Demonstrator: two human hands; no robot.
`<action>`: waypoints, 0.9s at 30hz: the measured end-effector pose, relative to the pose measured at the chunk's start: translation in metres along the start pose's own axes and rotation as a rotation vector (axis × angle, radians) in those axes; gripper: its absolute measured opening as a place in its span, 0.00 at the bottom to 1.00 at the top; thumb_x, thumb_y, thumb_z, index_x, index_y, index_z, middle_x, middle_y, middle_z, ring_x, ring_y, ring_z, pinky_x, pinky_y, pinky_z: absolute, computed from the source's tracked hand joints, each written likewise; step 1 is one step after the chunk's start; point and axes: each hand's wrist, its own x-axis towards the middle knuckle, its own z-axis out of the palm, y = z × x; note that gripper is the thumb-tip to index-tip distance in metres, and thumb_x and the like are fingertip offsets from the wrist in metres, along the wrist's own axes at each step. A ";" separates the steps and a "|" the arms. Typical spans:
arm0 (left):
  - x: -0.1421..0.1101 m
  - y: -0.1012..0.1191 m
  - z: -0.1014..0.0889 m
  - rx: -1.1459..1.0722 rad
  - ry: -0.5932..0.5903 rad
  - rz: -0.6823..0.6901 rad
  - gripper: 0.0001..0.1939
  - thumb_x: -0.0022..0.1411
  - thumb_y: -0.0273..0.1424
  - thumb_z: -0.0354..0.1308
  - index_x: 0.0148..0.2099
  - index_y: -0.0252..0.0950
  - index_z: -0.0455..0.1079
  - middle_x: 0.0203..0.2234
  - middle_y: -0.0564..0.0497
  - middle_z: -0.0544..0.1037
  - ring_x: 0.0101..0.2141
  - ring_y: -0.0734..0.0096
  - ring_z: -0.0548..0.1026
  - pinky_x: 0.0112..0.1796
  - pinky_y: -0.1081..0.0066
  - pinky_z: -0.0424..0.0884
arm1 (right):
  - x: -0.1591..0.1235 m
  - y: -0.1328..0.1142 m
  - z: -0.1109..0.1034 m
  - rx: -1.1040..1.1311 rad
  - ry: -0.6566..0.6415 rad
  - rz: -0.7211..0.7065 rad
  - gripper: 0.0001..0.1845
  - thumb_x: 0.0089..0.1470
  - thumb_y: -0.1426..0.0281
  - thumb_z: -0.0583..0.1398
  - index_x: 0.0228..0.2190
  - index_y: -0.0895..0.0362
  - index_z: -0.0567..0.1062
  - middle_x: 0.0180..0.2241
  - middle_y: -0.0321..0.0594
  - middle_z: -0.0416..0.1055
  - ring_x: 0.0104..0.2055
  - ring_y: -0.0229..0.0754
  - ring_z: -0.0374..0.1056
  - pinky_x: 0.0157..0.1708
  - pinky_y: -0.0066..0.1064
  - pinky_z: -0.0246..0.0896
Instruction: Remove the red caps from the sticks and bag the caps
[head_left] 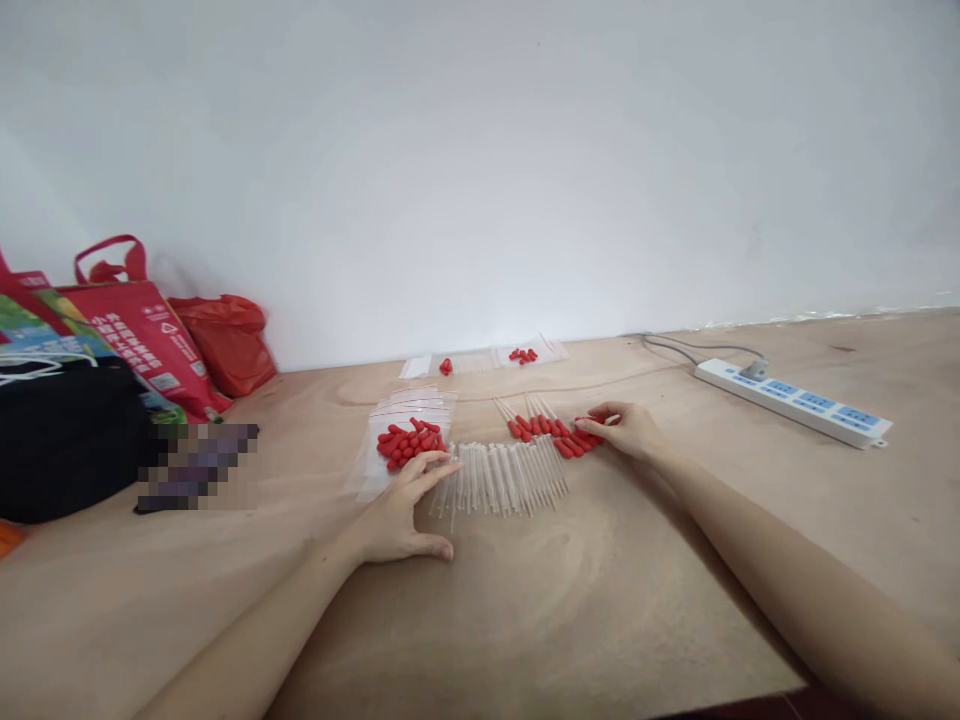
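Note:
My left hand [401, 510] lies flat and open on the wooden table [525, 620], fingertips touching the left end of a row of clear glass dropper tubes [502, 478]. Just beyond it, a heap of loose red rubber bulbs [409, 443] rests on a stack of clear zip bags [409, 405]. My right hand [626, 428] is curled at the right end of a fan of finished droppers with red bulbs [544, 428], its fingertips pinched on one red-capped dropper [592, 425].
Two small clear bags with a few red bulbs [523, 354] lie near the wall. A white power strip [795, 400] with a grey cable sits at right. Red shopping bags [150, 335] and a black bag [67, 440] stand at left.

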 end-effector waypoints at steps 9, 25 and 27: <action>0.007 -0.002 0.005 -0.006 0.087 -0.062 0.26 0.54 0.41 0.55 0.53 0.38 0.60 0.49 0.43 0.59 0.50 0.58 0.60 0.46 0.61 0.64 | 0.003 0.002 0.000 -0.012 0.143 0.070 0.15 0.47 0.61 0.55 0.30 0.58 0.75 0.28 0.41 0.75 0.29 0.39 0.69 0.29 0.26 0.59; 0.001 -0.011 -0.015 -0.266 -0.064 -0.109 0.34 0.42 0.41 0.64 0.53 0.44 0.60 0.46 0.49 0.61 0.41 0.67 0.64 0.41 0.66 0.66 | -0.003 -0.011 -0.006 -0.110 0.322 0.035 0.18 0.50 0.60 0.51 0.30 0.59 0.74 0.30 0.44 0.72 0.31 0.41 0.65 0.30 0.29 0.55; 0.002 -0.014 -0.012 -0.271 -0.047 -0.112 0.32 0.44 0.41 0.63 0.52 0.43 0.61 0.43 0.49 0.63 0.39 0.69 0.65 0.40 0.66 0.66 | -0.008 -0.023 -0.001 -0.183 0.303 -0.092 0.17 0.50 0.60 0.51 0.30 0.58 0.74 0.32 0.43 0.72 0.34 0.42 0.64 0.34 0.31 0.54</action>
